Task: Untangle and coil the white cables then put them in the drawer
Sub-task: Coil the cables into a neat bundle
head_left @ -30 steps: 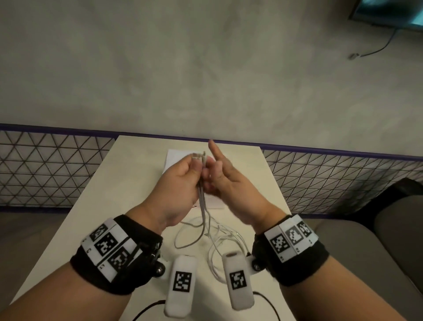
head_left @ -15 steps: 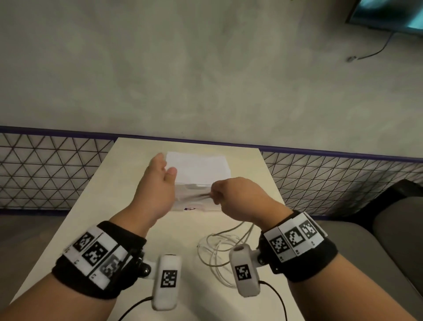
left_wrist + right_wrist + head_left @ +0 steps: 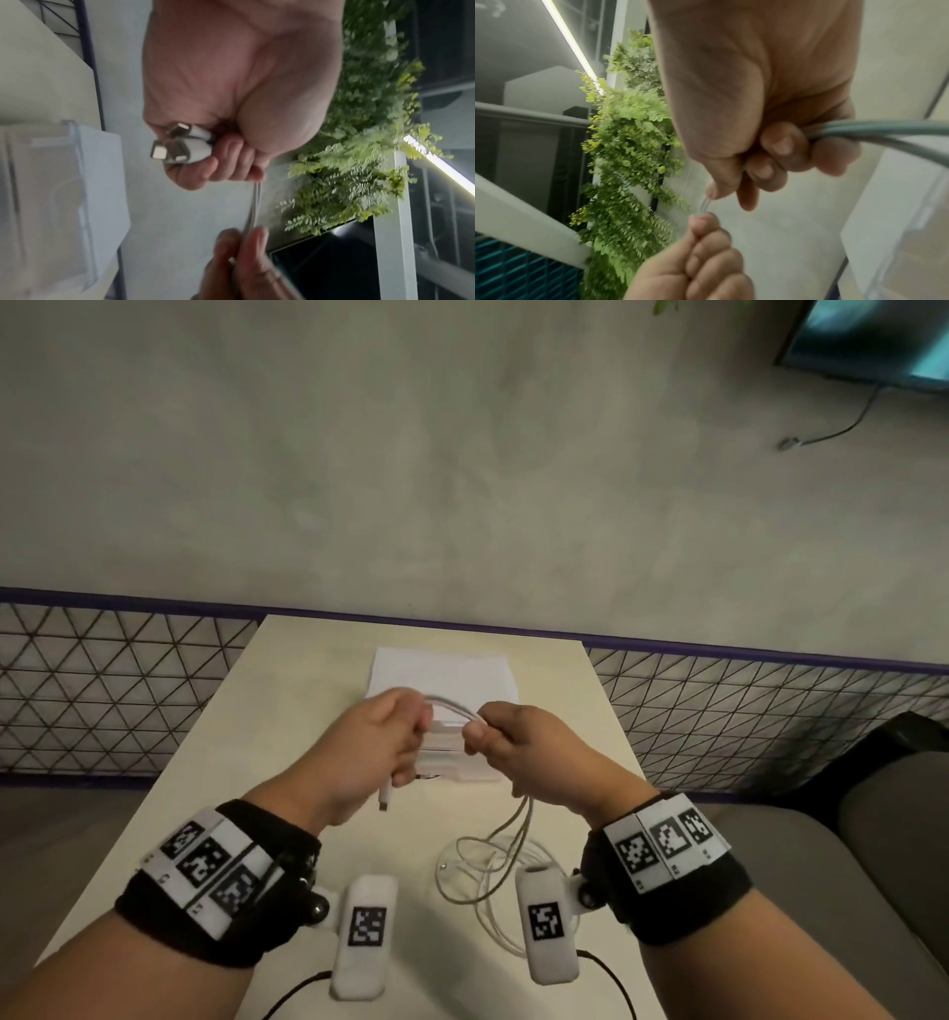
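Both hands are raised over the pale table [image 3: 215, 762], holding white cables [image 3: 454, 707] that arc between them. My left hand [image 3: 382, 742] is fisted round the cable ends; white plugs with metal tips [image 3: 180, 146] stick out of the fist, and one plug [image 3: 385, 796] hangs below it. My right hand [image 3: 506, 737] pinches the strands between thumb and fingers, and the cables [image 3: 885, 130] run out of its fist. The remainder lies in loose tangled loops [image 3: 488, 870] on the table beneath my right wrist. A small white, clear-fronted drawer unit [image 3: 447, 680] stands just behind the hands.
The table is narrow, with a wire-mesh railing [image 3: 102, 690] on both sides and a grey wall behind. A grey sofa [image 3: 847, 865] sits at the right. A screen [image 3: 873, 341] hangs at the top right. Green foliage [image 3: 359, 162] shows in the wrist views.
The hands came down from chest height and drew apart. The left hand, open half a second ago, has closed on the cable ends, and the cable now spans the two hands.
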Motion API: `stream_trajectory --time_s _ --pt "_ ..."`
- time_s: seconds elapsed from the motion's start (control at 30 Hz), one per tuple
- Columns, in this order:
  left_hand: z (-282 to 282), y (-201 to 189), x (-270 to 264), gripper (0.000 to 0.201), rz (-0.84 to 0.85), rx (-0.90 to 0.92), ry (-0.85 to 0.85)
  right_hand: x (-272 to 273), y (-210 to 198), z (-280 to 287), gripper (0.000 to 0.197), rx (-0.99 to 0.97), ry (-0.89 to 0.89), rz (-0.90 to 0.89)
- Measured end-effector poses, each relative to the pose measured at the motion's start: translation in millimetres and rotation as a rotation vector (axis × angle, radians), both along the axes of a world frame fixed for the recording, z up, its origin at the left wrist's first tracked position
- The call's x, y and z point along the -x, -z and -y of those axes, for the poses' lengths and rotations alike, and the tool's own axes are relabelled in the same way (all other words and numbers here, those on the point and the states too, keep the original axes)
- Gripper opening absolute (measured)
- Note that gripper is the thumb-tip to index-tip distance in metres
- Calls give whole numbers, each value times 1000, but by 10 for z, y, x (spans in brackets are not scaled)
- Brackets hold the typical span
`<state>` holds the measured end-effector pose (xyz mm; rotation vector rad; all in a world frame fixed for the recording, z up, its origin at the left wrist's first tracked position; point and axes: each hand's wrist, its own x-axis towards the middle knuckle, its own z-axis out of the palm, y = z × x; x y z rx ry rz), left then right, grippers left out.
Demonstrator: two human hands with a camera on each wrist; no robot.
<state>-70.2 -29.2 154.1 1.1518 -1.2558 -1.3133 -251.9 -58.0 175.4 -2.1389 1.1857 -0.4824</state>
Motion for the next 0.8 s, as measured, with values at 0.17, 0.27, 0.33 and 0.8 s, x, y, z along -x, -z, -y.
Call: stream_trajectory --time_s 0.17,0.27,0.33,0.8 --pt "150 -248 -302 37 -360 59 -249 138 383 12 26 -135 59 25" --pt "208 -425 -652 36 -577 141 -387 365 674 74 25 -166 156 -82" --pt "204 -480 -792 39 -603 197 -434 497 804 106 24 -200 219 -112" --pt "-43 100 63 32 -65 -68 -148 307 732 238 45 -222 216 -51"
